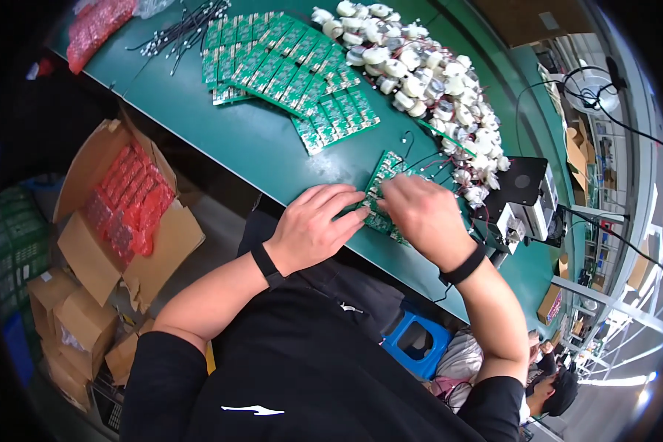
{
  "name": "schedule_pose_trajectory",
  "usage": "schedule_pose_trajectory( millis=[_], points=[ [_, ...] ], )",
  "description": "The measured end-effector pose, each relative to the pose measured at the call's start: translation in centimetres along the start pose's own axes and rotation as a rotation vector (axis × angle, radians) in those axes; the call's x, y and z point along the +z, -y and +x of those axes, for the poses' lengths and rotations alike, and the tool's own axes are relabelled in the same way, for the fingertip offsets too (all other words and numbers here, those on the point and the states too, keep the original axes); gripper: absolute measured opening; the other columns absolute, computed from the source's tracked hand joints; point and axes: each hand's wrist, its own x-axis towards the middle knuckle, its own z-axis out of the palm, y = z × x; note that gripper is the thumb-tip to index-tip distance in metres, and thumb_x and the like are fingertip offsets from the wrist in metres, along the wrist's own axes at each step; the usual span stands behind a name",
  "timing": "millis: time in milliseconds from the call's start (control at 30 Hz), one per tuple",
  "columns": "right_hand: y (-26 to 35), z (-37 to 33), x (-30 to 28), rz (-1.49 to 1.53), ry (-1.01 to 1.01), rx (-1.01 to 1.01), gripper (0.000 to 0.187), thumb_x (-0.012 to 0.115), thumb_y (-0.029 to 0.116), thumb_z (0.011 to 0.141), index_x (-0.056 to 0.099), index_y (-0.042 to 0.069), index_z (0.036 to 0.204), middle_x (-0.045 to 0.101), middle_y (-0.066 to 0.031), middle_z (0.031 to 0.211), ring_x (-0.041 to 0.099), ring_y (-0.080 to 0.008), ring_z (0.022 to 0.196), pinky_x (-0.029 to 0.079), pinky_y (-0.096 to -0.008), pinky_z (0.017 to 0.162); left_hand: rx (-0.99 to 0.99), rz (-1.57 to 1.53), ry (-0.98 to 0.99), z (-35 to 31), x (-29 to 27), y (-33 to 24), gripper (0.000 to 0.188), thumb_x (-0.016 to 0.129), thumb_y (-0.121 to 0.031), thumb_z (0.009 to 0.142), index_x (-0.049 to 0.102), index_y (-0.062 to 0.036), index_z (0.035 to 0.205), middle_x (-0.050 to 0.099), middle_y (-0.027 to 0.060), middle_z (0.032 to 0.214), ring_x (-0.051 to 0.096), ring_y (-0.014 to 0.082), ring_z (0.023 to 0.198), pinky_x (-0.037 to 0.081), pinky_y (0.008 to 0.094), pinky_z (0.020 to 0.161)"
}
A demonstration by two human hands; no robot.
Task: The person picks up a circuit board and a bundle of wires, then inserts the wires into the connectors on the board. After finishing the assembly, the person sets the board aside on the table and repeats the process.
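Note:
A green circuit board panel (379,177) lies near the table's front edge, with black and red wires around its far right side. My left hand (315,225) rests at the panel's left edge, its fingers stretched out and slightly apart, the tips touching the board. Over the panel's middle, my right hand (423,217) is bent down with fingers curled together. Whatever its fingertips pinch is hidden beneath the hand. Beyond the panel, more green circuit board panels (280,66) overlap in a stack. A heap of white round parts with wires (420,66) stretches along the far right.
Black cables (188,29) and a red bubble-wrap bundle (99,29) lie at the table's far left. A black-and-silver device (527,199) stands right of my right hand. Below the table are an open carton (88,247) and a blue stool (420,342). Another person sits at lower right.

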Motion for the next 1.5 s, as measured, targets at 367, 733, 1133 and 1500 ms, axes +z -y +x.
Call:
schedule_pose_trajectory(
  millis=[367, 733, 1133, 1500],
  points=[
    [-2.1, -17.0, -3.2, -0.009, -0.456, 0.75, 0.01, 0.07, 0.006, 0.099, 0.074, 0.004, 0.108, 0.071, -0.0126, 0.087, 0.069, -0.0309, 0.077, 0.054, -0.0386, 0.07, 0.048, 0.027, -0.001, 0.4, -0.1, -0.3, 0.023, 0.082, -0.013, 0.085, 0.078, -0.012, 0.108, 0.074, 0.0039, 0.119, 0.071, 0.0255, 0.114, 0.056, 0.0414, 0.094],
    [-2.8, -25.3, 3.4, -0.062, -0.009, 0.624, 0.009, 0.071, 0.012, 0.095, 0.068, 0.007, 0.102, 0.064, -0.0096, 0.097, 0.071, -0.033, 0.081, 0.057, -0.0449, 0.068, -0.034, 0.01, 0.028, 0.7, -0.2, -1.3, 0.026, 0.082, -0.008, 0.087, 0.075, -0.006, 0.112, 0.075, 0.009, 0.12, 0.07, 0.0328, 0.117, 0.055, 0.0443, 0.1],
    [-3.0, -26.8, 2.5, 0.184, -0.05, 0.455, 0.013, 0.07, 0.007, 0.098, 0.059, 0.004, 0.105, 0.068, -0.011, 0.091, 0.067, -0.0275, 0.066, 0.054, -0.0377, 0.057, -0.064, -0.215, 0.093, 0.0, -2.8, -4.9, 0.031, 0.082, -0.005, 0.088, 0.073, -0.0013, 0.117, 0.078, 0.0101, 0.11, 0.075, 0.029, 0.107, 0.058, 0.0398, 0.095],
    [4.0, -13.0, 3.8, 1.658, -0.919, 0.745, 0.041, 0.066, 0.016, 0.109, 0.053, 0.004, 0.146, 0.065, -0.0042, 0.097, 0.061, -0.0128, 0.083, 0.05, -0.0288, 0.076, -0.497, -1.025, 0.503, 1.9, 0.3, -10.1, 0.032, 0.072, -0.007, 0.102, 0.068, 0.0036, 0.132, 0.079, 0.013, 0.114, 0.077, 0.0183, 0.102, 0.06, 0.0318, 0.092]
  ],
)
